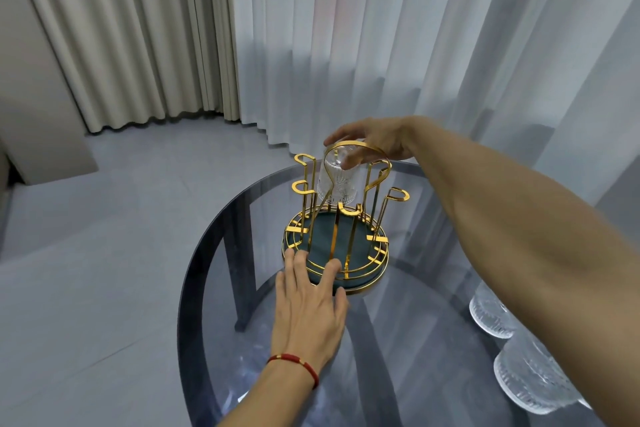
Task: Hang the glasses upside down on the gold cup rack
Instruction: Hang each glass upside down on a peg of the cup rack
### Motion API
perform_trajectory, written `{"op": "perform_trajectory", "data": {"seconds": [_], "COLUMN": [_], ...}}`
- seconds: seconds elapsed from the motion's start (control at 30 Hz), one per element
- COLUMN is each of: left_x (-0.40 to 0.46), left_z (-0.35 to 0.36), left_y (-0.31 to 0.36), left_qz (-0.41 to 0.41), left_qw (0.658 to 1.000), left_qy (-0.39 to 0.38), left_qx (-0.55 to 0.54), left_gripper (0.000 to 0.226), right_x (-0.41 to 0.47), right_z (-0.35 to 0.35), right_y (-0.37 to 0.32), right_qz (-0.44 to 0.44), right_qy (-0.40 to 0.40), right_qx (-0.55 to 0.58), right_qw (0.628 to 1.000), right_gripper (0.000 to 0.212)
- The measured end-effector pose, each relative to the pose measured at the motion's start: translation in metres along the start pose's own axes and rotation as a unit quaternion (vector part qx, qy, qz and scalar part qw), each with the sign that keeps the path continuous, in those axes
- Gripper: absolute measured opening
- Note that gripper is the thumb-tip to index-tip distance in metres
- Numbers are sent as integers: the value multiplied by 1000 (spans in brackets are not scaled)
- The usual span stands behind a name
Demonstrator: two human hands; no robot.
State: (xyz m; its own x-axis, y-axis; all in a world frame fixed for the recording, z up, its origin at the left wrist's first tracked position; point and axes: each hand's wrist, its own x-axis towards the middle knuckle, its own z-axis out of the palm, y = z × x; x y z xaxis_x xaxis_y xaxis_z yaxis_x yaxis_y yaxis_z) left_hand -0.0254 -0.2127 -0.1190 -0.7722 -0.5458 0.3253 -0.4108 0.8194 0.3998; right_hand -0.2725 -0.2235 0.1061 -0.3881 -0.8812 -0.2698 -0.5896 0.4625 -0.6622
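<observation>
Head view. A round smoked-glass table (214,253) filled the lower half of the frame, its dark legs visible through the top. The gold cup rack (337,229) stood on it slightly past the centre, a ring of upright gold wire pegs with looped tips rising from a round dark green base rimmed in gold, and a gold hoop handle arching over the middle.

The left hand (310,308) lay flat and spread at the rack's 7 o'clock, palm down, fingers (299,265) resting on the gold rim of the base, closed on nothing. A red cord bracelet (294,362) circled that wrist.

The right arm reached in from the 4 o'clock edge of the frame and over the rack. The right hand (377,139) sat at the rack's 12 o'clock, just behind the hoop handle, its fingers wrapped over the upturned bottom of a clear ribbed glass (337,180). The glass hung mouth down among the far pegs, its rim above the green base. Whether it was already seated on a peg could not be told; the wires crossed in front of it.

Two more ribbed glasses stood on the table at the rack's 4 to 5 o'clock, well apart from it, near the right edge: a nearer one (530,381) and a farther one (488,312), both partly hidden under the right forearm.

Beyond the table, pale curtains (346,28) fell to a grey tiled floor (104,218).
</observation>
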Motion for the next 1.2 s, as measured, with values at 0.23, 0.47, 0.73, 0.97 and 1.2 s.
{"op": "perform_trajectory", "data": {"seconds": [0.23, 0.47, 0.73, 0.97, 1.2], "left_x": [0, -6, -21, -44, -56], "left_z": [-6, -25, -54, -50, -48], "left_y": [2, 22, 79, 108, 125], "left_qz": [1, -36, 1, 97, 76], "left_qw": [1000, 999, 989, 973, 966], "left_qy": [-3, -18, 58, -9, -37], "left_qx": [-2, 0, -134, -209, -242], "left_gripper": [32, 32, 12, 8, 3], "right_x": [-36, -143, -284, -321, -325], "right_z": [6, 45, 141, 173, 170], "right_y": [23, 48, 93, 149, 145], "right_qz": [-28, -28, 21, 207, 137], "right_qy": [215, 381, 477, 333, 385], "right_qx": [99, 0, -209, -332, -336], "right_qw": [971, 924, 853, 858, 848], "right_gripper": [37, 20, 27, 95, 81]}}
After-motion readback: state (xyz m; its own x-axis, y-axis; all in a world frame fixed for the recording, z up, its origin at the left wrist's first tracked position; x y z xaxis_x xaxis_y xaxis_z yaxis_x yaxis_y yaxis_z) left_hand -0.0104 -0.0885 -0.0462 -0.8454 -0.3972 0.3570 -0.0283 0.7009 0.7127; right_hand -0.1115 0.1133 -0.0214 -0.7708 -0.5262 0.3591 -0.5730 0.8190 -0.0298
